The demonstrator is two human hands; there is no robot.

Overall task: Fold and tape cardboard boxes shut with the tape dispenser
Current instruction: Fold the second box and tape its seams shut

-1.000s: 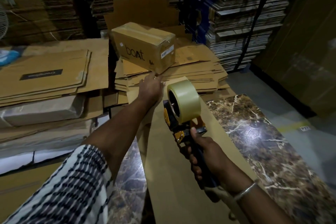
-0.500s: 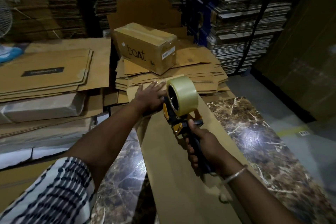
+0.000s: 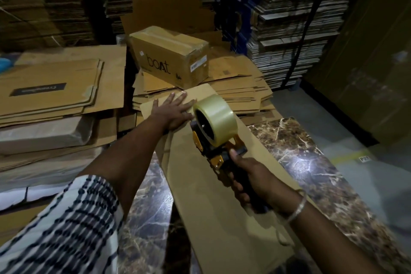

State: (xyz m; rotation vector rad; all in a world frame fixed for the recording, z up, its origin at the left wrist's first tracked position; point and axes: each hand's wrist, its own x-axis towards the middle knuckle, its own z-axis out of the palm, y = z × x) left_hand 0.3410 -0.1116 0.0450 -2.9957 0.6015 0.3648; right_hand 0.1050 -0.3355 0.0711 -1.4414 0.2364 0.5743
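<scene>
Cardboard flat [image 3: 222, 184] lies on the desk [image 3: 300, 151], light, stiff; hold it near its edges. Left hand [image 3: 175, 111] presses it with straight fingers; right hand [image 3: 253, 182] grasps the dispenser [image 3: 213, 131].

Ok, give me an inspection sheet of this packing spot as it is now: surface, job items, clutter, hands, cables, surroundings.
Surface: marble table, partly covered by the cardboard.
Job's things: flat cardboard lying lengthwise on the table; tape dispenser with a clear roll above its far half; taped box marked "boAt" on a stack of flats beyond.
Clutter: flat cartons piled at left, one with a dark label.
Hands: left hand spread flat on the cardboard's far end; right hand grips the dispenser handle.
Cables: a dark line hanging at upper right; cannot tell whether cable or strap.
Surroundings: tall stacks of flat cardboard behind; grey floor at right.
</scene>
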